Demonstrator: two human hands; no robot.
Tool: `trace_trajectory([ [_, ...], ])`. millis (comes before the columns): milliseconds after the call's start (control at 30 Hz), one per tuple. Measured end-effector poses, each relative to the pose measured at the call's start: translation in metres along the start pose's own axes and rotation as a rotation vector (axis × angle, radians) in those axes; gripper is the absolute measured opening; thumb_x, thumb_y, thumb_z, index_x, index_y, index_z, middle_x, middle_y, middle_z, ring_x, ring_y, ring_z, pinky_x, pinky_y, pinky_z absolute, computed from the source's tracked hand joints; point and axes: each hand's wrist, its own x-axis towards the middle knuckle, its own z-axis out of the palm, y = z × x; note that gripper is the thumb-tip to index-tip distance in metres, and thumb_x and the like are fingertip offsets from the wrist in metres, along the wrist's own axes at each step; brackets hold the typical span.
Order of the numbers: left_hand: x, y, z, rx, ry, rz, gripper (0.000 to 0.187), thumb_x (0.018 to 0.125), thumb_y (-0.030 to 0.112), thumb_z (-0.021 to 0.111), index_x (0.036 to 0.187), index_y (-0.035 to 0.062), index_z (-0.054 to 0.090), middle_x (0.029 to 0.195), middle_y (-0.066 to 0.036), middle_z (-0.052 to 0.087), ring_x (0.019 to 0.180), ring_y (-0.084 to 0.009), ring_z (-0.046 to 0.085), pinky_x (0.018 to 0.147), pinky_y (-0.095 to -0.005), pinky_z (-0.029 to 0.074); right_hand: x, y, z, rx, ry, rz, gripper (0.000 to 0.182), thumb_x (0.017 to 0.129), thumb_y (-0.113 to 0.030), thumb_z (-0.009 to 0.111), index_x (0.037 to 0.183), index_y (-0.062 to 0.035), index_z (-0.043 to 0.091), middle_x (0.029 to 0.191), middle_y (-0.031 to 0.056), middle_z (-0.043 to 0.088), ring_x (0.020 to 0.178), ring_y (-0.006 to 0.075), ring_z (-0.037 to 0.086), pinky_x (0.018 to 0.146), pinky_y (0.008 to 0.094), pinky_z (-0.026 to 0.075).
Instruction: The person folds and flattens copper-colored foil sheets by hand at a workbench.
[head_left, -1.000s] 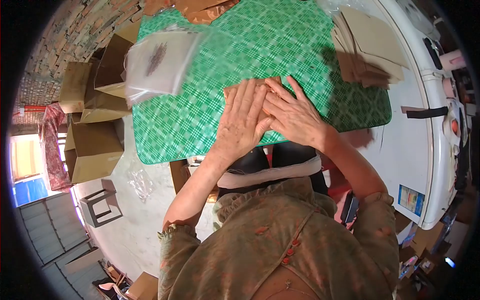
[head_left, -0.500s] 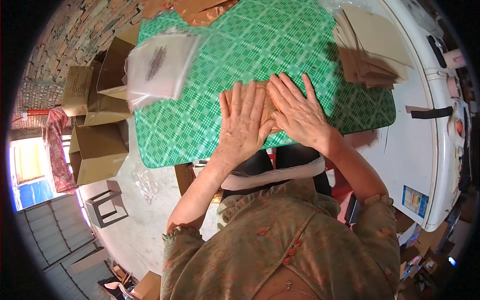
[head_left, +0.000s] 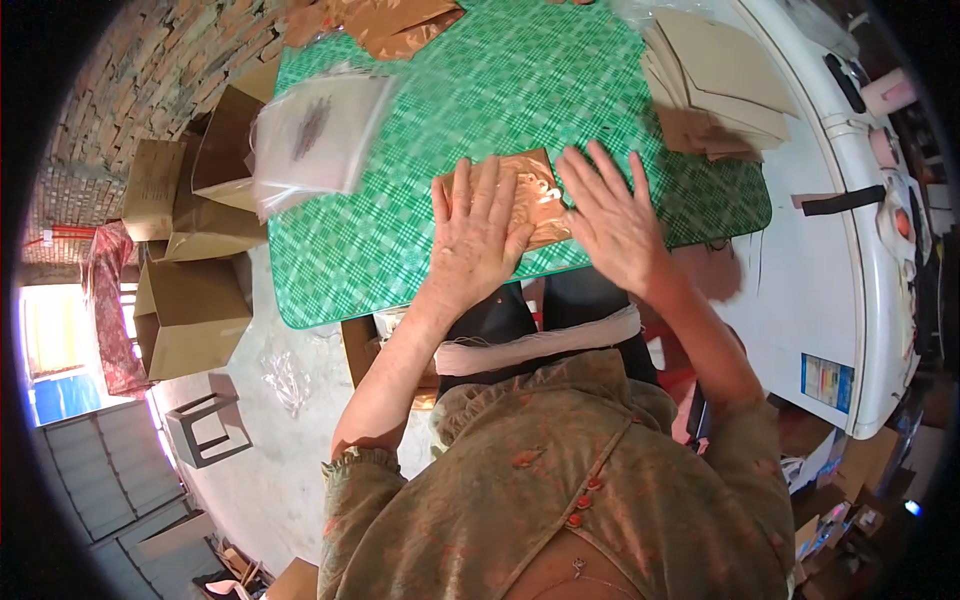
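A brown packet in shiny clear film (head_left: pixel 540 200) lies flat near the front edge of the green checked tablecloth (head_left: pixel 350 270). My left hand (head_left: pixel 476 225) rests palm down on the packet's left part, fingers spread and pointing away from me. At the packet's right edge is my right hand (head_left: pixel 612 220), palm down with its fingers apart; its thumb side is beside or just touching the film. Neither hand grips anything. The left palm and fingers hide part of the packet.
Clear plastic bags (head_left: pixel 320 130) lie at the table's left, brown sheets (head_left: pixel 400 25) at the far left, and a stack of tan card pieces (head_left: pixel 715 75) at the right. Open cardboard boxes (head_left: pixel 200 300) stand left of the table. A white appliance (head_left: pixel 810 270) is at the right.
My right hand has moved right, off most of the packet, uncovering its shiny middle and right part. My left hand has stayed on it. The view has shifted slightly.
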Motion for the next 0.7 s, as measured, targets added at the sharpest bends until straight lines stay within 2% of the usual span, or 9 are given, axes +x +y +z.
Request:
trace_trajectory([
  [200, -0.001, -0.001, 0.002, 0.009, 0.017, 0.007, 0.071, 0.109, 0.047, 0.047, 0.162, 0.0015, 0.037, 0.17, -0.021, 0.03, 0.157, -0.0484, 0.022, 0.126, -0.0669, 0.011, -0.038, -0.022, -0.003, 0.072, -0.063, -0.029, 0.064, 0.103, -0.035, 0.061, 0.158, -0.0057, 0.045, 0.165, 0.0088, 0.042, 0.157, 0.0305, 0.031, 0.127, 0.0631, 0.013],
  [267, -0.005, 0.001, 0.003, 0.01, 0.039, 0.018, 0.072, 0.105, 0.045, 0.054, 0.16, 0.001, 0.039, 0.169, -0.021, 0.032, 0.156, -0.0491, 0.024, 0.124, -0.0692, 0.014, -0.044, -0.024, -0.007, 0.103, -0.059, 0.008, 0.067, 0.101, -0.033, 0.065, 0.158, -0.0057, 0.044, 0.165, 0.0085, 0.042, 0.157, 0.0303, 0.03, 0.128, 0.0629, 0.014],
  [367, -0.011, 0.003, 0.002, 0.003, 0.038, 0.024, 0.072, 0.104, 0.043, 0.057, 0.16, 0.0012, 0.04, 0.168, -0.021, 0.033, 0.155, -0.0493, 0.025, 0.124, -0.07, 0.015, -0.051, -0.025, -0.012, 0.14, -0.047, -0.002, 0.073, 0.095, -0.031, 0.073, 0.158, -0.0063, 0.045, 0.165, 0.0081, 0.042, 0.158, 0.0286, 0.029, 0.129, 0.0605, 0.014],
  [467, -0.015, 0.004, 0.001, -0.008, 0.025, 0.029, 0.072, 0.104, 0.043, 0.057, 0.16, 0.0016, 0.039, 0.168, -0.021, 0.033, 0.155, -0.0492, 0.025, 0.125, -0.0694, 0.014, -0.052, -0.028, -0.003, 0.123, -0.061, -0.107, 0.077, 0.089, -0.03, 0.078, 0.156, -0.0073, 0.047, 0.164, 0.0073, 0.043, 0.158, 0.0264, 0.03, 0.13, 0.0576, 0.015],
  [500, -0.015, 0.004, 0.0, -0.011, 0.026, 0.033, 0.072, 0.104, 0.044, 0.057, 0.161, 0.0018, 0.039, 0.168, -0.021, 0.033, 0.156, -0.0492, 0.024, 0.125, -0.0692, 0.014, -0.05, -0.03, 0.001, 0.115, -0.048, -0.13, 0.072, 0.09, -0.029, 0.078, 0.153, -0.0083, 0.051, 0.164, 0.0059, 0.043, 0.157, 0.0248, 0.031, 0.131, 0.0551, 0.017],
  [600, -0.019, 0.007, -0.008, -0.006, -0.058, 0.025, 0.071, 0.109, 0.046, 0.047, 0.164, 0.0041, 0.033, 0.172, -0.018, 0.027, 0.159, -0.0457, 0.018, 0.127, -0.0658, 0.007, -0.043, -0.027, 0.011, 0.097, 0.021, -0.196, 0.063, 0.089, -0.025, 0.077, 0.147, -0.008, 0.058, 0.16, 0.0054, 0.048, 0.156, 0.0248, 0.035, 0.13, 0.0549, 0.022],
  [700, -0.031, 0.011, -0.013, -0.027, -0.083, 0.034, 0.071, 0.108, 0.048, 0.048, 0.165, 0.0076, 0.034, 0.173, -0.017, 0.026, 0.159, -0.0451, 0.017, 0.127, -0.0659, 0.006, -0.041, -0.024, 0.011, 0.086, 0.031, -0.255, 0.054, 0.09, -0.02, 0.073, 0.141, -0.0074, 0.063, 0.154, 0.0065, 0.055, 0.152, 0.0258, 0.042, 0.127, 0.0543, 0.028],
])
